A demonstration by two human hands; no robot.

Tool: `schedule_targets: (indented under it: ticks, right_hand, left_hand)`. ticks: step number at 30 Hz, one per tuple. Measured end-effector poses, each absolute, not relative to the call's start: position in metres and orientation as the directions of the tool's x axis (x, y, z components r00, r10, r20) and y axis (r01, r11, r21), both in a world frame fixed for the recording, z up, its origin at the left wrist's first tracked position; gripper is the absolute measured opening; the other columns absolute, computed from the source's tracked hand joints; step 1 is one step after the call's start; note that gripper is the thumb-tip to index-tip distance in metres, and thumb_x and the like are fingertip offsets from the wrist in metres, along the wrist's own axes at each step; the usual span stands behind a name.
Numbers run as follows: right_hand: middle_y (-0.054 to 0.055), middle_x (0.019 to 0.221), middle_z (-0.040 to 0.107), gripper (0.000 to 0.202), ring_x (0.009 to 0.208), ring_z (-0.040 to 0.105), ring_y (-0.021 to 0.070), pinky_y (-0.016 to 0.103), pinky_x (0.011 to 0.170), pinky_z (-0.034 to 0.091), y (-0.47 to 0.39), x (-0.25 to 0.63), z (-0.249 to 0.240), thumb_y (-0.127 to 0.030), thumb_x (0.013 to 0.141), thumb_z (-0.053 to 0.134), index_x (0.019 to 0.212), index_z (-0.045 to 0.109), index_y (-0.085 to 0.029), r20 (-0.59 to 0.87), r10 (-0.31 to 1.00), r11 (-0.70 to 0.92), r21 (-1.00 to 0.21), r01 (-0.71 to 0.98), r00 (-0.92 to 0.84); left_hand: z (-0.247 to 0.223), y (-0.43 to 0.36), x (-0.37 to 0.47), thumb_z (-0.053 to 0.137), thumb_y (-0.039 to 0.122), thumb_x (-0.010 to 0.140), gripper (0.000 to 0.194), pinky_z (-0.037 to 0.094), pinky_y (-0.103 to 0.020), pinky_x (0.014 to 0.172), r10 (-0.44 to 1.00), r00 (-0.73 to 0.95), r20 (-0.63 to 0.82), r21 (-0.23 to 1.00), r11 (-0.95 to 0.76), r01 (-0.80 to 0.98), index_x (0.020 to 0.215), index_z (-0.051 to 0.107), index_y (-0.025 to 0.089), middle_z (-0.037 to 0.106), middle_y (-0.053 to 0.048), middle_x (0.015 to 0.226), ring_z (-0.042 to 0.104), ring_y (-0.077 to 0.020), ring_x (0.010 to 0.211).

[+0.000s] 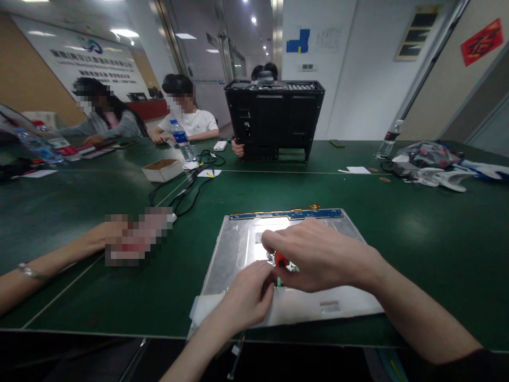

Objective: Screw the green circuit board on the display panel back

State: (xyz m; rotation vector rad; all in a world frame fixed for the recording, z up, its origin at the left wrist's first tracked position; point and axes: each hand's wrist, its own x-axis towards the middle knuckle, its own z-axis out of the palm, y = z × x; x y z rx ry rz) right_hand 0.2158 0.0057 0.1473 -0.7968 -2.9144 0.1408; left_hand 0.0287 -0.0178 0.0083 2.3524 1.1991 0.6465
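Observation:
A flat silvery panel (226, 252) lies on the green table, with a blue circuit strip (286, 214) along its far edge and a whitish band along the near side. Over the panel's middle, my right hand (318, 254) is closed around a red and black tool handle (281, 259). Its lower end is hidden by the fingers. My left hand (250, 292) rests on the panel just left of it, fingers pressed together beside a small green board (279, 281). Whatever the left fingertips hold, if anything, is too small to make out.
Another person's hand (115, 233) is on the green table (397, 233) at the left, near black cables (194, 193). Beyond the panel stands a large black casing (278, 119), held by a person. Bottles, an open box (162, 170) and a plastic bag (431, 155) lie farther back.

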Motion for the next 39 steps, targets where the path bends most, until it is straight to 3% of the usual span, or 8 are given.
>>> schedule_targets:
  ticks: [3, 9, 15, 20, 26, 31, 37, 39]
  right_hand:
    - [0.003, 0.082, 0.064, 0.019, 0.061, 0.050, 0.0136, 0.028, 0.050, 0.024, 0.0046, 0.2176, 0.1495, -0.022, 0.077, 0.055, 0.094, 0.048, -0.017, 0.098, 0.471, 0.878, -0.146, 0.456, -0.876]
    - [0.002, 0.071, 0.065, 0.025, 0.057, 0.051, 0.0142, 0.028, 0.050, 0.021, 0.0044, 0.2138, 0.1491, -0.043, 0.088, 0.051, 0.091, 0.052, -0.019, 0.101, 0.538, 0.843, -0.074, 0.533, -0.837]
    - [0.003, 0.079, 0.067, 0.012, 0.060, 0.053, 0.0137, 0.028, 0.051, 0.023, 0.0051, 0.2168, 0.1505, -0.024, 0.084, 0.053, 0.093, 0.052, -0.017, 0.105, 0.506, 0.862, -0.099, 0.498, -0.856]
    - [0.002, 0.071, 0.066, 0.021, 0.060, 0.056, 0.0155, 0.028, 0.051, 0.022, 0.0062, 0.2172, 0.1486, -0.039, 0.088, 0.053, 0.091, 0.054, -0.019, 0.104, 0.569, 0.822, -0.079, 0.564, -0.816]
    - [0.005, 0.083, 0.068, 0.015, 0.064, 0.056, 0.0149, 0.028, 0.051, 0.024, 0.0045, 0.2161, 0.1507, -0.023, 0.084, 0.053, 0.099, 0.052, -0.018, 0.099, 0.527, 0.849, -0.093, 0.520, -0.844]
    - [0.004, 0.077, 0.068, 0.020, 0.063, 0.058, 0.0160, 0.028, 0.051, 0.023, 0.0046, 0.2160, 0.1499, -0.035, 0.087, 0.056, 0.098, 0.054, -0.018, 0.100, 0.559, 0.829, -0.075, 0.554, -0.823]
    - [0.004, 0.086, 0.068, 0.012, 0.067, 0.058, 0.0146, 0.027, 0.052, 0.026, 0.0055, 0.2180, 0.1509, -0.024, 0.087, 0.053, 0.098, 0.055, -0.018, 0.107, 0.524, 0.852, -0.091, 0.516, -0.845]
    - [0.004, 0.085, 0.069, 0.014, 0.067, 0.058, 0.0151, 0.027, 0.053, 0.026, 0.0060, 0.2181, 0.1509, -0.028, 0.087, 0.054, 0.096, 0.057, -0.017, 0.100, 0.546, 0.837, -0.100, 0.537, -0.832]
  left_hand:
    - [0.0089, -0.0177, 0.0289, 0.045, 0.013, 0.079, 0.009, 0.043, -0.031, 0.067, 0.829, 0.526, 0.187, 0.571, -0.528, 0.629, 0.083, 0.052, 0.018, 0.061, -0.007, 0.085, 0.057, -0.0218, 0.078]
    - [0.0100, -0.0183, 0.0288, 0.045, 0.013, 0.078, 0.008, 0.042, -0.031, 0.068, 0.822, 0.528, 0.211, 0.547, -0.547, 0.634, 0.079, 0.051, 0.018, 0.059, -0.005, 0.082, 0.056, -0.0213, 0.077]
    - [0.0108, -0.0186, 0.0295, 0.045, 0.012, 0.079, 0.010, 0.043, -0.031, 0.068, 0.827, 0.528, 0.193, 0.554, -0.536, 0.637, 0.084, 0.052, 0.018, 0.060, -0.006, 0.084, 0.056, -0.0217, 0.077]
    - [0.0112, -0.0193, 0.0300, 0.044, 0.013, 0.079, 0.012, 0.043, -0.032, 0.070, 0.830, 0.518, 0.208, 0.553, -0.537, 0.637, 0.084, 0.053, 0.018, 0.060, -0.006, 0.085, 0.056, -0.0215, 0.080]
    - [0.0106, -0.0192, 0.0292, 0.046, 0.014, 0.078, 0.010, 0.042, -0.030, 0.065, 0.833, 0.519, 0.190, 0.548, -0.529, 0.648, 0.083, 0.053, 0.018, 0.059, -0.005, 0.081, 0.055, -0.0207, 0.074]
    - [0.0119, -0.0194, 0.0298, 0.045, 0.012, 0.078, 0.012, 0.042, -0.031, 0.067, 0.824, 0.520, 0.228, 0.538, -0.551, 0.638, 0.083, 0.053, 0.018, 0.060, -0.005, 0.084, 0.055, -0.0210, 0.076]
    - [0.0105, -0.0189, 0.0292, 0.045, 0.012, 0.078, 0.011, 0.041, -0.030, 0.064, 0.827, 0.523, 0.206, 0.539, -0.542, 0.645, 0.083, 0.052, 0.018, 0.058, -0.004, 0.081, 0.054, -0.0205, 0.073]
    - [0.0104, -0.0187, 0.0288, 0.045, 0.012, 0.078, 0.013, 0.042, -0.031, 0.067, 0.818, 0.534, 0.213, 0.542, -0.554, 0.632, 0.086, 0.053, 0.018, 0.059, -0.005, 0.085, 0.055, -0.0209, 0.077]
